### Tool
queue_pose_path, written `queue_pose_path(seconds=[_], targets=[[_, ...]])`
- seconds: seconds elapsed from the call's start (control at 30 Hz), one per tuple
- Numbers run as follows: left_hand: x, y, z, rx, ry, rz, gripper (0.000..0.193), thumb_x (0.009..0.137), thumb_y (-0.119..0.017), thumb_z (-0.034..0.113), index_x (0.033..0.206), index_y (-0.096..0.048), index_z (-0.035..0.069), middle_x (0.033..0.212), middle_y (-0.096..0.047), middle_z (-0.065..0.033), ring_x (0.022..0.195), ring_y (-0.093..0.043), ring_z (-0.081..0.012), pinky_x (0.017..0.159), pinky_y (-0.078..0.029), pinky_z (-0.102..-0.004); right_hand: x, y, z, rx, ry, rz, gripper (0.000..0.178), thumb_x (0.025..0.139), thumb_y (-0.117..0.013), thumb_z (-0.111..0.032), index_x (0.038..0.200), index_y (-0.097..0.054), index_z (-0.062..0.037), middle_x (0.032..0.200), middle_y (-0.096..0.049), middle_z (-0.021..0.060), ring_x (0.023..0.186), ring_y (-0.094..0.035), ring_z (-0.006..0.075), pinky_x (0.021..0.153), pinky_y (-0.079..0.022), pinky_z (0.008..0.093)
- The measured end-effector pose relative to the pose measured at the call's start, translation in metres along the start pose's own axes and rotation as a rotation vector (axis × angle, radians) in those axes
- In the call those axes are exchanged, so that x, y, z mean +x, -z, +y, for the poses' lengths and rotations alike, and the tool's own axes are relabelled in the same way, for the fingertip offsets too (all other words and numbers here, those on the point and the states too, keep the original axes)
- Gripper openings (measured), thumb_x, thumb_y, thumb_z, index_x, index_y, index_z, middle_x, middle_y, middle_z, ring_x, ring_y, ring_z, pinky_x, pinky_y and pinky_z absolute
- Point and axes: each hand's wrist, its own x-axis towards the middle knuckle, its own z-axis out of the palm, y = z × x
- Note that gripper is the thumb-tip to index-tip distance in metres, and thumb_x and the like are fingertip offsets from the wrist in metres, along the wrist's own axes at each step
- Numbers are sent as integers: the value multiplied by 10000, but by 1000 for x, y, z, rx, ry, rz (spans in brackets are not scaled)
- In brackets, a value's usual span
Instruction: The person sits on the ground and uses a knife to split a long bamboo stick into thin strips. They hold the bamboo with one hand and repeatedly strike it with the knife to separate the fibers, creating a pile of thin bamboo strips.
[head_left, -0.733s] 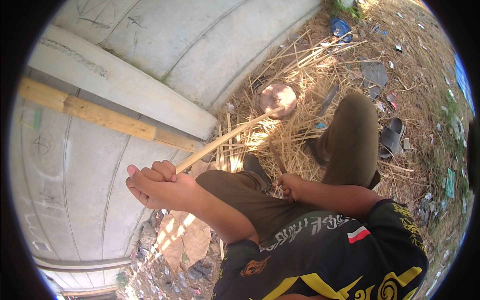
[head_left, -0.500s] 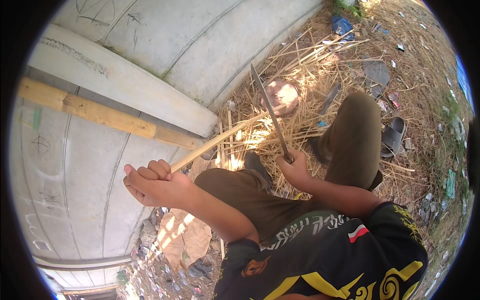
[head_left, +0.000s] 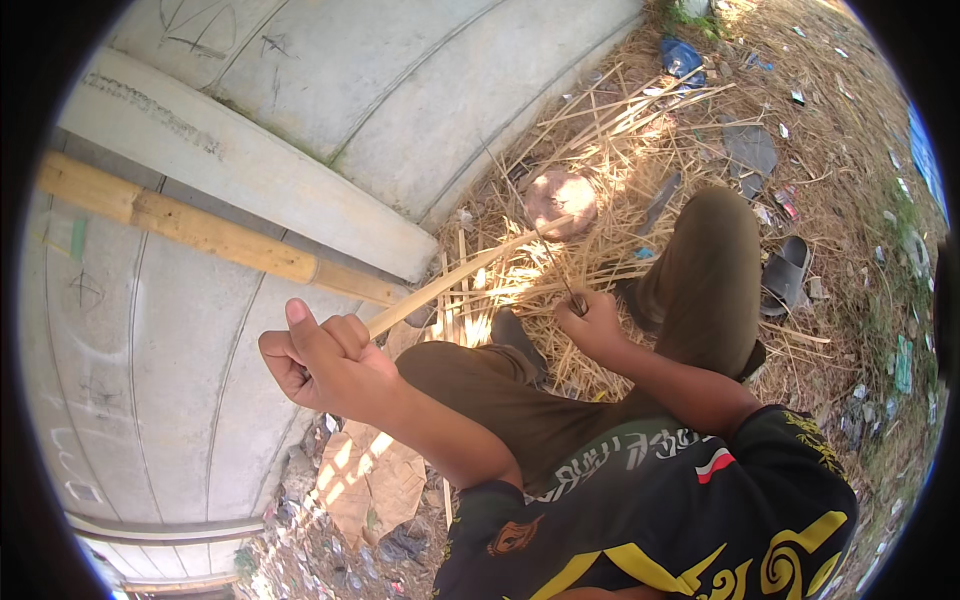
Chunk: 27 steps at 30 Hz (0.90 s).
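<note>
My left hand (head_left: 330, 360) is closed around one end of a pale split bamboo strip (head_left: 450, 282), its thumb raised. The strip slants away to the right, its far end over a round pinkish block (head_left: 562, 190) on the ground; whether that block is wood or stone, I cannot tell. My right hand (head_left: 592, 325) grips the handle of a long-bladed knife (head_left: 577, 304). Its blade appears almost edge-on as a thin dark line, pointing away and crossing the strip near the far end. Whether blade and strip touch is unclear.
Loose bamboo strips and shavings (head_left: 640, 125) litter the ground ahead. On the left stand a grey concrete panel wall (head_left: 170, 360) and a bamboo pole (head_left: 220, 235). Flattened cardboard (head_left: 370, 480) lies at lower left. A dark sandal (head_left: 786, 275) is right of my knee.
The knife has turned from showing its flat side to nearly edge-on. My left hand has shifted slightly right, its thumb now up, and the strip has moved with it.
</note>
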Motion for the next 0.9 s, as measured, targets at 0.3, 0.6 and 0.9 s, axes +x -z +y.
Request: queue_pose_path(seconds=[0.3, 0.6, 0.9], targets=[[-1, -5, 3, 49, 67, 3, 449, 869, -697, -21, 686, -318, 136, 507, -208, 65, 411, -115, -27, 411, -88, -259, 32, 7, 27, -147, -570, -256, 255, 815, -639, -195, 703, -600, 32, 527, -547, 60, 464, -539, 150, 453, -412, 324], [-4, -5, 2, -5, 43, -109, 438, 875, -678, -40, 704, -317, 140, 498, -221, 65, 402, -108, -22, 399, -76, -259, 18, -4, 47, 118, -121, -43, 211, 836, -660, -177, 758, -610, 13, 545, -511, 20, 480, -516, 116, 455, -395, 302], [7, 15, -2, -29, 41, -180, 418, 910, -634, -47, 715, -311, 133, 479, -253, 61, 400, -124, -20, 400, -61, -261, 14, 3, 11, -187, -176, -165, 253, 818, -630, -205, 721, -638, 28, 543, -562, 132, 500, -556, 189, 509, -426, 384]])
